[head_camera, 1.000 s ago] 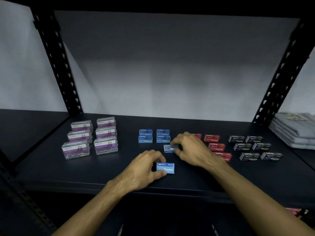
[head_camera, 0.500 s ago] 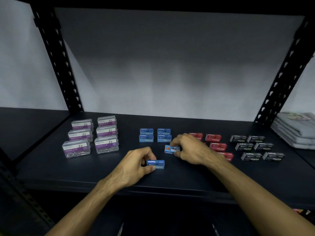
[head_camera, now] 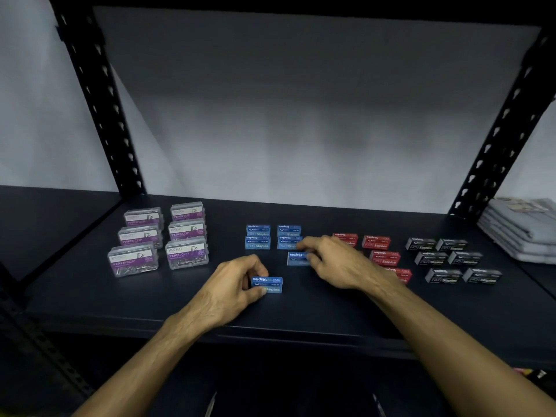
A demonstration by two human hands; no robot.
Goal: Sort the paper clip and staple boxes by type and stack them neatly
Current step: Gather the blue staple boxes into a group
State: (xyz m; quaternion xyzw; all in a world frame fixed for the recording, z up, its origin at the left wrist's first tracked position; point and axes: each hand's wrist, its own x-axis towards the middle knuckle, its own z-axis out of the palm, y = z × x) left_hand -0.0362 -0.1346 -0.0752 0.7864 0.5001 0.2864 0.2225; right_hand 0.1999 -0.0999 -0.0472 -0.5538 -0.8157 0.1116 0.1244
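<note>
A: What sits on the dark shelf [head_camera: 90, 296], left to right?

B: Far left, six clear paper clip boxes [head_camera: 159, 240] with purple labels, in two columns. Next, stacked blue staple boxes [head_camera: 272, 237] in two piles toward the back.

A: And the hands?

B: The left hand [head_camera: 231, 291] pinches a blue staple box [head_camera: 269, 285] near the front edge. The right hand [head_camera: 337, 261] curls its fingers around a second blue box [head_camera: 296, 258], just in front of the right-hand blue pile.

A: Further right?

B: Red staple boxes [head_camera: 380, 251], then black staple boxes [head_camera: 451, 260], then folded grey papers [head_camera: 520, 228].
</note>
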